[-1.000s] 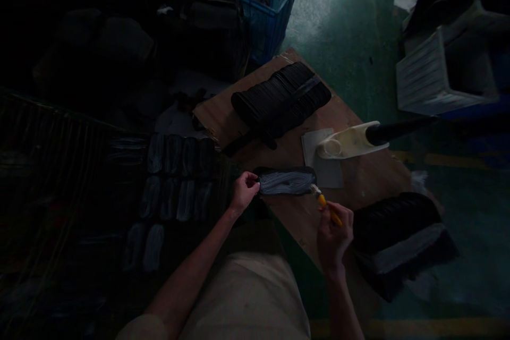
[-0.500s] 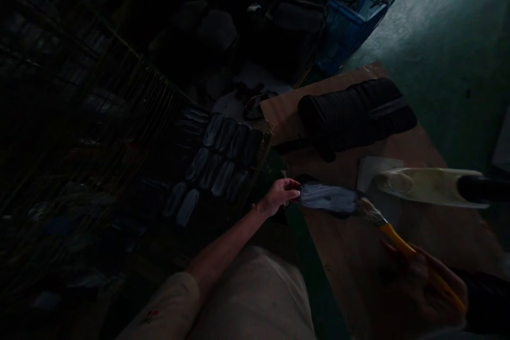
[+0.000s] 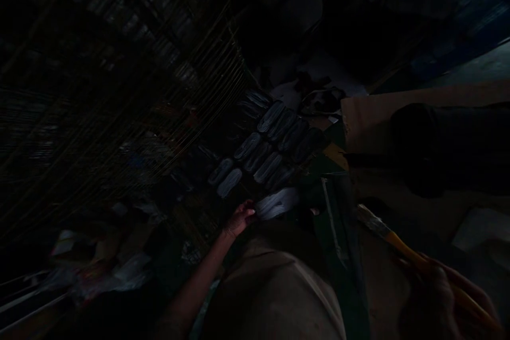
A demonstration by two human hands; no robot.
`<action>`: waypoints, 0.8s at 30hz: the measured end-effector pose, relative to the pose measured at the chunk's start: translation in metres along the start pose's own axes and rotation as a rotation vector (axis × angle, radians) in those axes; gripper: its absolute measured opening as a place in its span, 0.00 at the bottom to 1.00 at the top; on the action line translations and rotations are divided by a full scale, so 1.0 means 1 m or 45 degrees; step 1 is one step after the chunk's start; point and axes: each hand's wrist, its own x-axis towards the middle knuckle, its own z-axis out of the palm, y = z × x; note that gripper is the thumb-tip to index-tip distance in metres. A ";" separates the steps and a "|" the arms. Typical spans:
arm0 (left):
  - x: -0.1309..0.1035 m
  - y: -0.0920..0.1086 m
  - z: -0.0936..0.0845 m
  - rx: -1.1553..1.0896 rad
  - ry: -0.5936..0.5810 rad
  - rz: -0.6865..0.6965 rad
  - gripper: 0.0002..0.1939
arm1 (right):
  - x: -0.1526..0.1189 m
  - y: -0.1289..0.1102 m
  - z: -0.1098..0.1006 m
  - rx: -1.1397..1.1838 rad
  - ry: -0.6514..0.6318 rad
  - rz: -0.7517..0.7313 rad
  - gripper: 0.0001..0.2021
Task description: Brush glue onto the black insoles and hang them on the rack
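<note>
My left hand (image 3: pixel 240 218) pinches one end of a flat oblong piece, perhaps a shoe sole (image 3: pixel 277 203), its upper face streaked with a whitish coating. The piece hangs in the air between the rows and the board. Just beyond it lie several similar coated pieces (image 3: pixel 269 167) in rows on a dark surface. At the lower right, my right hand (image 3: pixel 442 292) is closed around the yellow handle of a flat paintbrush (image 3: pixel 392 236). The brush's pale bristles point up and left, over the near edge of the wooden board, apart from the held piece. Dim light hides finger detail.
The wooden board (image 3: pixel 374 127) on the right bears a bundle of dark oblong pieces (image 3: pixel 450 143) and a pale flat item (image 3: pixel 478 228). To the left stands a wire rack (image 3: pixel 215 79). A blue crate (image 3: pixel 466 32) is at the upper right. Plastic bags (image 3: pixel 119 276) lie lower left.
My left hand has carried the coated piece off the board, leftward toward the rows. The brush has come away from the piece, still in my right hand. The view has swung left.
</note>
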 end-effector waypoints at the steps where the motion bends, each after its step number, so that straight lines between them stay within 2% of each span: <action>1: 0.001 -0.001 -0.019 -0.045 0.055 0.029 0.24 | -0.003 -0.002 0.006 -0.014 0.001 0.016 0.12; 3: 0.002 -0.003 -0.053 -0.101 0.157 0.079 0.22 | -0.008 -0.006 0.016 -0.057 -0.053 0.014 0.14; 6: 0.005 -0.004 -0.096 -0.133 0.309 0.139 0.16 | -0.013 -0.006 0.026 -0.140 -0.181 -0.032 0.16; 11: 0.025 -0.006 -0.143 -0.147 0.495 0.172 0.12 | -0.018 0.002 0.035 -0.242 -0.295 -0.051 0.19; 16: 0.062 -0.013 -0.164 -0.087 0.677 0.081 0.13 | -0.024 0.011 0.042 -0.259 -0.339 -0.028 0.20; 20: 0.082 -0.017 -0.167 -0.038 0.778 0.019 0.13 | -0.028 0.013 0.048 -0.288 -0.403 -0.018 0.21; 24: 0.091 -0.019 -0.165 -0.001 0.829 -0.001 0.14 | -0.031 0.017 0.053 -0.278 -0.450 -0.010 0.21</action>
